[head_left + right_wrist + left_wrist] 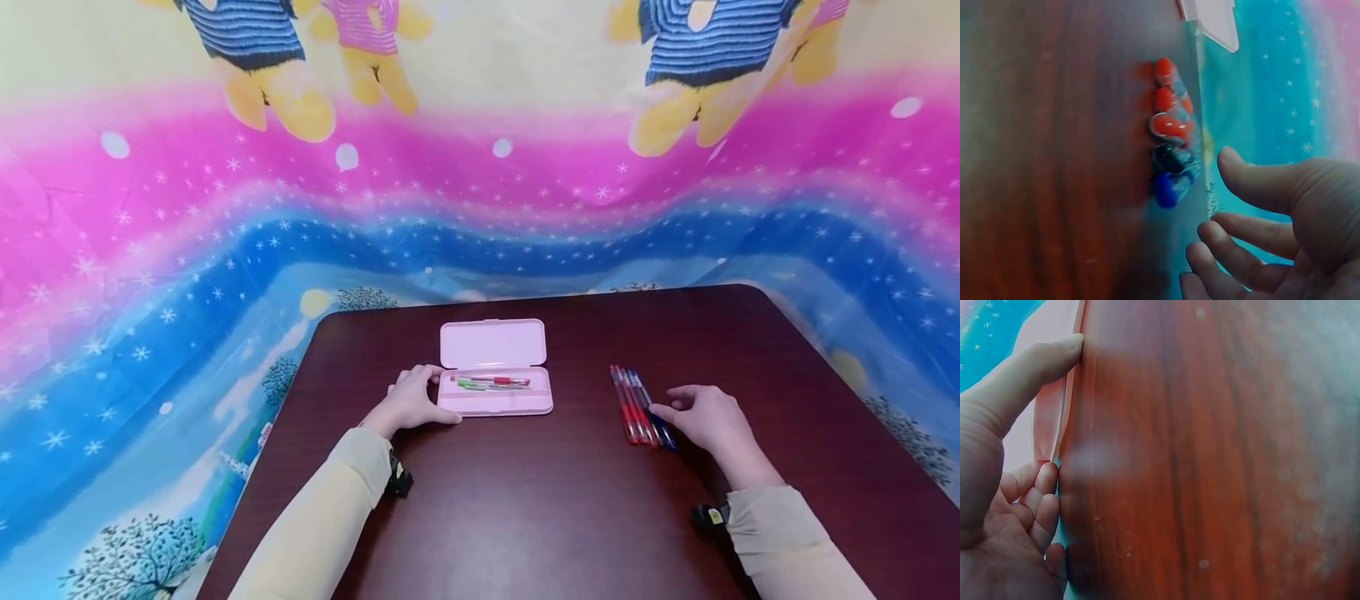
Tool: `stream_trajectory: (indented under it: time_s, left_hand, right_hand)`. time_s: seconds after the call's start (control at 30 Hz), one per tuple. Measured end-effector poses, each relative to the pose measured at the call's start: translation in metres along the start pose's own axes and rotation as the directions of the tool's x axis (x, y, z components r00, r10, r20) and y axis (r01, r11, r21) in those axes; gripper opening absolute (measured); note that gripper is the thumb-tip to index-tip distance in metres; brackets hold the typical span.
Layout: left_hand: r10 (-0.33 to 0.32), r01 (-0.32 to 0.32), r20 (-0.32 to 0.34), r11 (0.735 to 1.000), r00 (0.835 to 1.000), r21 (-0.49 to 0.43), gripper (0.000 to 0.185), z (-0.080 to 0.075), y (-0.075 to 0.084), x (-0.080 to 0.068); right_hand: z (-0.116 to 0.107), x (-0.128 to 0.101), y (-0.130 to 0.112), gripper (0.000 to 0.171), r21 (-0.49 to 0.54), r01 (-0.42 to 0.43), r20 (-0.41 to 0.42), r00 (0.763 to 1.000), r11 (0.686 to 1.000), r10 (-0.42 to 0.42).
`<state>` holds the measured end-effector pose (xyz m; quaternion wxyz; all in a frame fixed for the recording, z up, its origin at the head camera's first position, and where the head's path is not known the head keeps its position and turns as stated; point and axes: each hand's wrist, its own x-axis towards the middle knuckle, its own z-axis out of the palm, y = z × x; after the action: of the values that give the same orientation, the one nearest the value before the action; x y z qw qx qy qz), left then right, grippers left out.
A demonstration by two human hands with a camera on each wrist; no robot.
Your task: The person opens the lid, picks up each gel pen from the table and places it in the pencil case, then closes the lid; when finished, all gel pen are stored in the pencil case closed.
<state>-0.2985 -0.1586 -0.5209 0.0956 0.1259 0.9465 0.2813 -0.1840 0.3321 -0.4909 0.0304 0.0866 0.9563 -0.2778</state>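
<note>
A pink pencil case (495, 405) lies with its lid (492, 343) raised; a red pen (491, 380) and a green pen (471, 385) are inside. My left hand (411, 398) grips its left end, thumb at the front corner and fingers by the side, as the left wrist view also shows from below the thumb (1029, 375). To the right, a row of pens with red, black and blue caps (1164, 190) lies side by side on the table. Just right of these pens (633, 404), my right hand (705, 417) hovers with fingers loosely bent, holding nothing.
The dark brown table (480, 500) has rounded far corners. A printed cloth (480, 242) with bears and snowflakes hangs behind and beside it. Bare tabletop separates the case from the pens. Each wrist wears a small black device (400, 477).
</note>
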Motion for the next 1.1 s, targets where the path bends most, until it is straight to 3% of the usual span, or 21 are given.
stream_trajectory:
  time_s: [0.33, 1.1]
  left_hand:
    - [-0.004, 0.004, -0.004, 1.0, 1.0, -0.003, 0.093, 0.0, -0.003, -0.001]
    - [0.01, -0.01, -0.012, 1.0, 1.0, -0.009, 0.096, 0.0, 0.001, -0.002]
  right_hand:
    - [0.015, 0.0, 0.008, 0.06, -0.012, 0.052, -0.022, 0.998, 0.999, -0.052]
    - [0.013, -0.002, 0.007, 0.043, 0.068, -0.075, -0.045, 0.996, 0.995, 0.078]
